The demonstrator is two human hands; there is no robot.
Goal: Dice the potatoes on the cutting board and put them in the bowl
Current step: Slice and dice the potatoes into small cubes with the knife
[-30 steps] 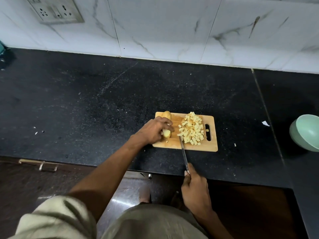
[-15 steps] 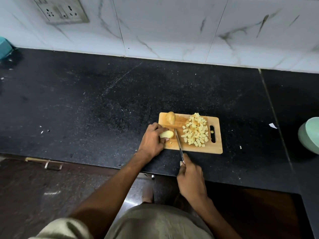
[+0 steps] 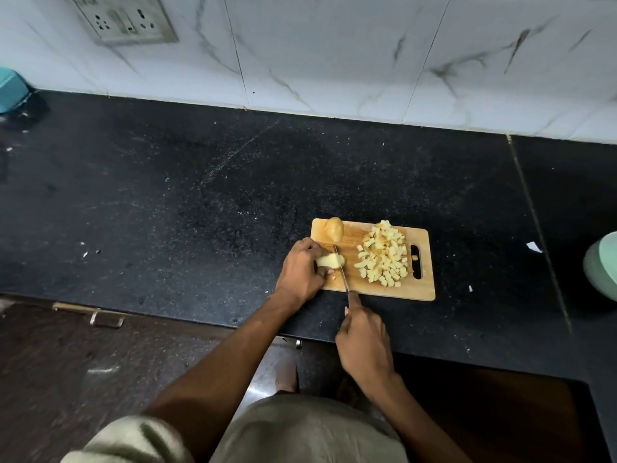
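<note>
left hand (image 3: 302,270) grips a potato piece (image 3: 330,261) at the near-left part of the board, fingers curled round it, while the right hand (image 3: 364,342) is clamped on the knife (image 3: 342,272) handle, blade lying across the piece's right end.

by size: the black worktop (image 3: 200,202) carries everything. the green bowl (image 3: 601,265) sits at its far right edge, well apart from the board and only partly in view. the board (image 3: 424,292) lies near the front edge. on its right half rests a heap of dice (image 3: 384,253); at its far-left corner stands a potato (image 3: 334,228), apparently uncut. a single cube (image 3: 415,257) lies in the handle slot.

the piece looks firm and stiff, probably wet and slippery on its cut faces, so i judge it best held from above with curled fingertips kept back from the blade, flat side down to stop it rolling. the dice are light and loose; they would likely scatter if pinched, so scooping or sliding them off the board seems safer.
</note>
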